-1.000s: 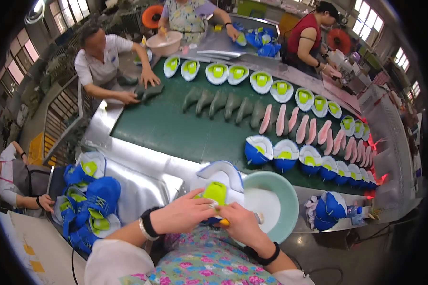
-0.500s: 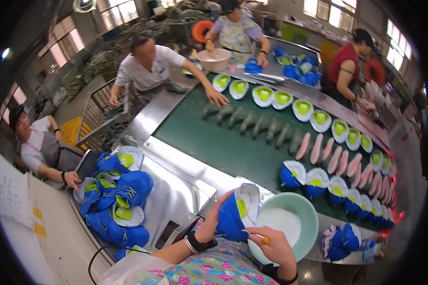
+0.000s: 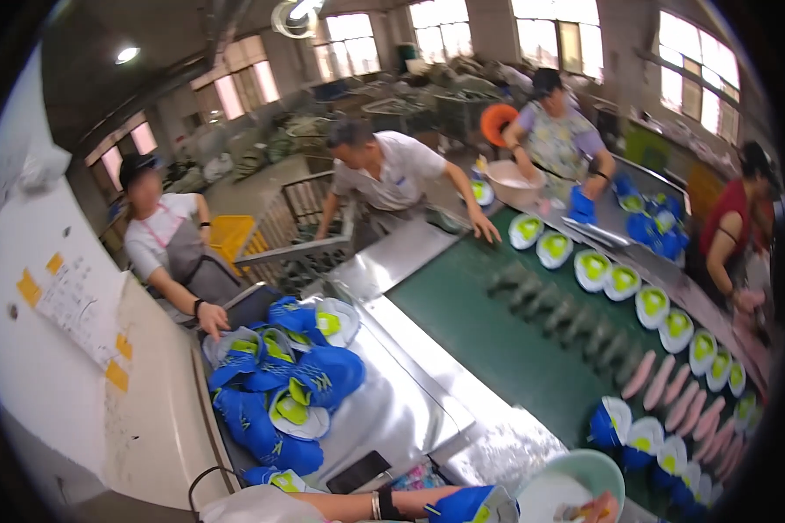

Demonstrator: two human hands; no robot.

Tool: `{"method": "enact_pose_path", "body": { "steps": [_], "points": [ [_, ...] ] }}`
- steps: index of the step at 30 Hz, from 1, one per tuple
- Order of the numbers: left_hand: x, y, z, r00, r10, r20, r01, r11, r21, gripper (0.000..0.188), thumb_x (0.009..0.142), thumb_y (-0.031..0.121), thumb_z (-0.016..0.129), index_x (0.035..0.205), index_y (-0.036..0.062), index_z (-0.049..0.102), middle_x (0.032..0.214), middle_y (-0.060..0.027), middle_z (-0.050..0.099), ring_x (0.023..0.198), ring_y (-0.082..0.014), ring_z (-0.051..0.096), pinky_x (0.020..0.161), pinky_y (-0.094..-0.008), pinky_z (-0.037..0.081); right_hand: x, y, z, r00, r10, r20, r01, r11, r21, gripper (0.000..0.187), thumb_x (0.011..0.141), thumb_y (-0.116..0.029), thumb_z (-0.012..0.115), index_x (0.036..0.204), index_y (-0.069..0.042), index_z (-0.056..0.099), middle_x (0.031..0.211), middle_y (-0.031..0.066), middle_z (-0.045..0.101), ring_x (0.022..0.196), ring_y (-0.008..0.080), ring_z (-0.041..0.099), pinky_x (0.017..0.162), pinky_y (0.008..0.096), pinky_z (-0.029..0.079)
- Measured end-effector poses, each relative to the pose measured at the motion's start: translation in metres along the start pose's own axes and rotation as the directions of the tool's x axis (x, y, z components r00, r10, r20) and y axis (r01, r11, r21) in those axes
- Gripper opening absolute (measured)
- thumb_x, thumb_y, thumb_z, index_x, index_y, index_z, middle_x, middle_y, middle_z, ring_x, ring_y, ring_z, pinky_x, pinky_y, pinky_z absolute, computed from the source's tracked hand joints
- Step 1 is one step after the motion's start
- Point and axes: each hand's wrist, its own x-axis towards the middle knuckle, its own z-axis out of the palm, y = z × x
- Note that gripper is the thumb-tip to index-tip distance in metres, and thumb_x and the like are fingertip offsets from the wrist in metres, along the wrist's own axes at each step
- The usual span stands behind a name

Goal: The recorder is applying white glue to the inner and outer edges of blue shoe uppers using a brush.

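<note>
At the lower edge, a blue shoe upper (image 3: 473,506) with a white and lime lining is in my left hand, whose fingers are mostly hidden behind it. My left forearm (image 3: 344,506) comes in from the left with a dark band at the wrist. To its right, my right hand (image 3: 600,507) is closed at the inside of a pale green bowl (image 3: 615,478) holding white liquid. The yellow-handled brush it grips is only partly visible, low in the bowl. The frame's edge cuts off both hands.
Beyond the bowl runs a green conveyor belt (image 3: 462,305) with rows of uppers, dark lasts (image 3: 576,322) and pink insoles (image 3: 641,375). Blue uppers (image 3: 270,410) are heaped on the metal table at left, beside a phone (image 3: 358,471). Several co-workers stand around; one reaches over the belt.
My view has tilted up and left, so my hands sit lower in the picture. My right hand has moved from beside the upper into the bowl. The co-worker's hand has lifted off the dark lasts.
</note>
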Motion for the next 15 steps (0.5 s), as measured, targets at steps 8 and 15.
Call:
{"method": "enact_pose_path", "body": {
  "steps": [8,15],
  "points": [
    [-0.007,0.011,-0.02,0.98,0.0,-0.198,0.037,0.982,0.185,0.061,0.09,0.03,0.061,0.139,0.0014,0.038,0.134,-0.0175,0.05,0.123,-0.0267,0.049,0.104,-0.0371,0.037,-0.036,-0.089,0.003,0.96,0.167,0.223,-0.094,0.948,-0.305,0.043,0.098,-0.034,0.05,0.091,0.004,0.068,0.073,0.0103,0.067,0.063,0.0167,0.062,0.059,0.0279,0.05],
    [-0.004,0.015,-0.02,0.973,-0.029,-0.23,0.083,0.97,0.227,0.057,0.093,0.034,0.055,0.134,-0.0033,0.042,0.132,-0.0223,0.051,0.12,-0.0337,0.05,0.103,-0.0399,0.038,-0.049,-0.081,0.01,0.977,-0.113,0.183,0.137,0.983,-0.124,0.02,0.088,-0.014,0.064,0.09,0.006,0.068,0.075,0.0121,0.067,0.07,0.0185,0.063,0.069,0.0299,0.05]
  ]
}}
